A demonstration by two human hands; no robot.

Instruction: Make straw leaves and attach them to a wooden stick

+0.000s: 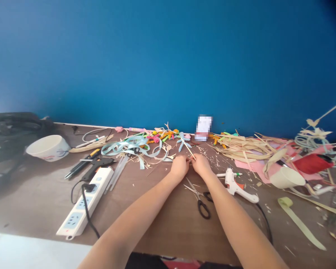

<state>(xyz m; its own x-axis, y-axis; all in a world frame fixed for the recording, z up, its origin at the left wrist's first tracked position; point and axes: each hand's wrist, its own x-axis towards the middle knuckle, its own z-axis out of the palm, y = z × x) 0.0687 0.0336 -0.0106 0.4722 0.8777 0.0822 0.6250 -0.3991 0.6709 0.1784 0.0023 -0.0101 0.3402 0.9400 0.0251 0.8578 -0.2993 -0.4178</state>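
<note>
A table [179, 228] carries scissors [196, 193] and green ribbon [300, 225].

Worn on the head at the table's [182, 235] near side, the one camera looks forward and down, past left hand [180, 167] and right hand [201, 164], to the far blue wall [168, 63].

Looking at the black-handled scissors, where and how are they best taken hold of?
Probably by the nearer, uncovered handle loop, coming from the near side. The scissors lie flat, their slightly parted blades pointing away from the person. The right forearm partly covers the other loop, so that one looks harder to reach.
</note>
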